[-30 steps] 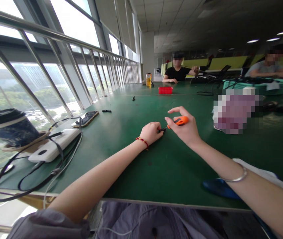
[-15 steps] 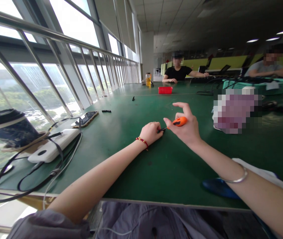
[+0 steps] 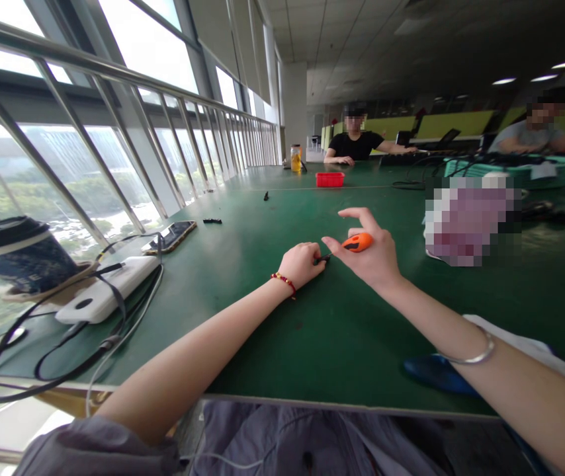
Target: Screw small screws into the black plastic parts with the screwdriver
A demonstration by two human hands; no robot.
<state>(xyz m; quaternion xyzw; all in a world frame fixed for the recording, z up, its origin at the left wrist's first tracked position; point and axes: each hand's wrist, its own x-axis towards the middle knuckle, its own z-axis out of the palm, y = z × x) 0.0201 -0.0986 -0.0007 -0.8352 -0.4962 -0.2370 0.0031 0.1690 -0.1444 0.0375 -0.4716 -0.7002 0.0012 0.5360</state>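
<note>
My left hand (image 3: 303, 266), wearing a red beaded bracelet, rests on the green table with its fingers closed around a small black piece (image 3: 318, 260), mostly hidden by them. An orange-and-black screwdriver (image 3: 358, 242) lies in my right hand (image 3: 372, 254), its handle against the palm. The thin shaft points left to the black piece; I cannot make out whether the tip touches it. My right thumb and forefinger are spread apart, while the other fingers bend behind the handle. Farther off on the table lie two more small black pieces, one nearer (image 3: 212, 221) and one beyond (image 3: 266, 196).
To the left are a phone (image 3: 176, 235), a white power bank (image 3: 108, 291) with cables and a dark cup (image 3: 22, 258). A red box (image 3: 329, 180) and a jar (image 3: 296, 159) stand far ahead. Teal trays (image 3: 501, 173) lie right. Two people sit across the table.
My right thumb and forefinger have shifted slightly left, and the screwdriver handle has turned a little in the hand. My left hand stays in place.
</note>
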